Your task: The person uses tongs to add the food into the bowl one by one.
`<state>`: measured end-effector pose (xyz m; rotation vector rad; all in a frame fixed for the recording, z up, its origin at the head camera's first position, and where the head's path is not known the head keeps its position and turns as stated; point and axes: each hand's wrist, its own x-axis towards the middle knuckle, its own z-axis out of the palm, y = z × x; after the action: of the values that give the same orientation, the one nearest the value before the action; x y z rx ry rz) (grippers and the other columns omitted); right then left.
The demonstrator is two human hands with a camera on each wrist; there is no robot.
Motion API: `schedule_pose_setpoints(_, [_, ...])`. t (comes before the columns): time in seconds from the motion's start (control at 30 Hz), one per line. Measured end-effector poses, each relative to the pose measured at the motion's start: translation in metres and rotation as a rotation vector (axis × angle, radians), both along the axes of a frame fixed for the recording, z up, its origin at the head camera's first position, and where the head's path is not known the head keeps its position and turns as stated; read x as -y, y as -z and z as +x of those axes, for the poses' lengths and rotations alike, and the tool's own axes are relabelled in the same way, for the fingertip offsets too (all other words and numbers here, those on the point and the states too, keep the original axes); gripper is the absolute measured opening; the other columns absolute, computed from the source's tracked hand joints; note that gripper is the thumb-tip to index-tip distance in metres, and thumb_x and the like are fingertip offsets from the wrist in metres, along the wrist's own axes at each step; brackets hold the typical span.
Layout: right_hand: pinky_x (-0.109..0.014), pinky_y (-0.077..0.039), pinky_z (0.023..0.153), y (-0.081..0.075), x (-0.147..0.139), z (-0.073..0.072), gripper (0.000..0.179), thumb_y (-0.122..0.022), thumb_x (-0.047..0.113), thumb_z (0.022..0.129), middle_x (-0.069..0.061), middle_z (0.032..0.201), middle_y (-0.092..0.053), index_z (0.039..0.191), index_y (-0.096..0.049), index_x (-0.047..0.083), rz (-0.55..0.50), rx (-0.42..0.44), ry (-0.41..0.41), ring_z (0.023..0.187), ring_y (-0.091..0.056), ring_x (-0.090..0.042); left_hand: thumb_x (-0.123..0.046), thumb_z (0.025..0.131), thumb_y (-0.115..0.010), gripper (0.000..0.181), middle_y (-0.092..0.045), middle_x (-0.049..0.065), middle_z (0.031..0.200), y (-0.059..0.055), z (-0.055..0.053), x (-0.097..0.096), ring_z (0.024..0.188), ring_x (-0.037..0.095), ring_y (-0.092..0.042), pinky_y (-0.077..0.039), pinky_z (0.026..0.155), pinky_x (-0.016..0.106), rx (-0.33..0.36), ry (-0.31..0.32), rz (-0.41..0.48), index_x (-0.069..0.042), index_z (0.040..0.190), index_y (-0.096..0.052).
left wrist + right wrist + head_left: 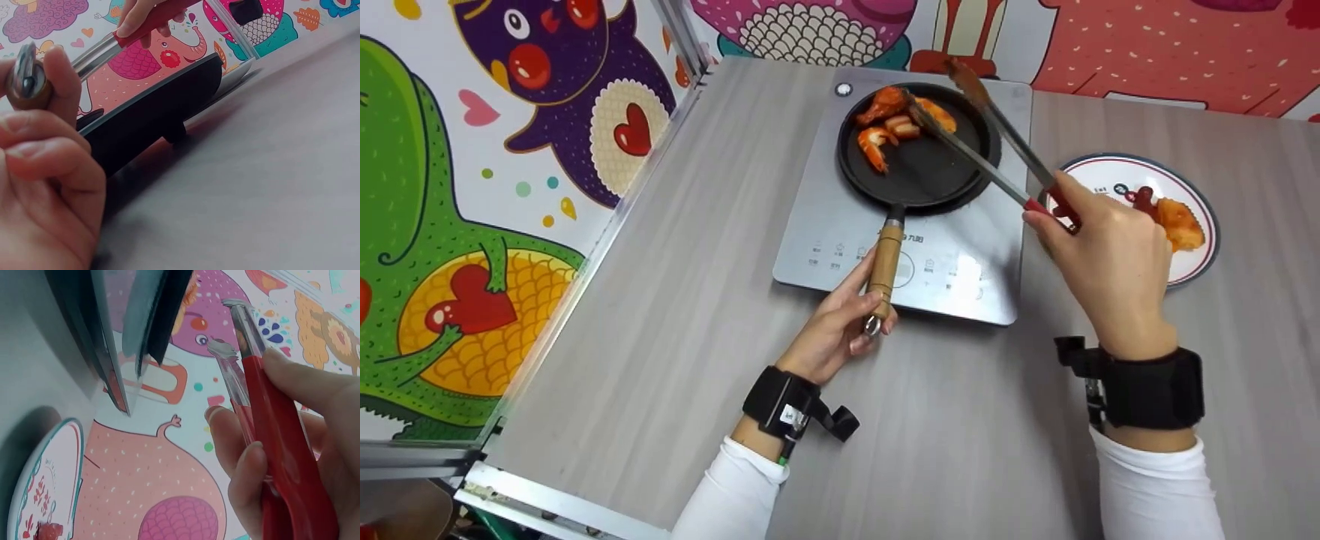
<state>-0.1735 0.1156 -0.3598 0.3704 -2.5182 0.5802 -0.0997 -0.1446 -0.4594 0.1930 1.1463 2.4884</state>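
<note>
In the head view my left hand [840,322] holds the wooden handle [886,259] of a small black frying pan [930,176]; the handle's metal end also shows in the left wrist view. My right hand [1117,255] grips metal tongs [986,161] by their red handles [281,433]. The tongs' arms are spread. One tip lies over the food near the orange-yellow piece [937,115]; the other is over the pan's upper right rim. Also in the pan are a shrimp [875,148], a reddish-brown piece [884,103] and a smaller browned piece [901,127].
Beneath the pan is a silver induction cooktop [817,225]. A white plate [1185,268] with a dark rim stands to its right, bearing a fried golden piece [1180,223] and a dark red piece [1144,199]. Cartoon-printed walls [1155,52] border the table [660,300] behind and at left.
</note>
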Motion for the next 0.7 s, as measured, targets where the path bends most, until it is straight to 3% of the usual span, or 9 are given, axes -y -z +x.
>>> schedule_pose_setpoints(0.33, [-0.044,-0.035,0.056,-0.002,-0.022,0.008,0.045,-0.068,0.04,0.075,-0.013,0.08,-0.064,0.113,-0.063,0.015,-0.053,0.008,0.029,0.067,-0.053,-0.032,-0.017,0.09,-0.051,0.06,-0.056,0.009,0.073,0.001,-0.001,0.002,0.054,0.009,-0.044,-0.029,0.036,0.015,-0.007,0.009,0.003,-0.034,0.14,-0.024])
schedule_pose_setpoints(0.6, [-0.041,-0.032,0.053,-0.006,-0.047,0.015,0.045,-0.068,0.038,0.076,-0.012,0.077,-0.063,0.115,-0.062,0.015,-0.069,0.039,0.052,0.064,-0.052,-0.028,-0.016,0.09,-0.05,0.059,-0.056,0.009,0.074,0.002,0.0,0.001,0.052,0.008,-0.043,-0.03,0.037,0.015,-0.004,0.013,0.014,-0.034,0.14,-0.024])
schedule_pose_setpoints(0.7, [-0.037,-0.031,0.053,-0.005,-0.06,0.018,0.046,-0.068,0.036,0.077,-0.013,0.082,-0.064,0.117,-0.061,0.014,-0.066,0.087,0.061,0.066,-0.053,-0.028,-0.016,0.09,-0.051,0.06,-0.056,0.009,0.075,0.002,0.0,0.001,0.053,0.009,-0.044,-0.03,0.037,0.015,0.001,0.011,0.015,-0.034,0.14,-0.024])
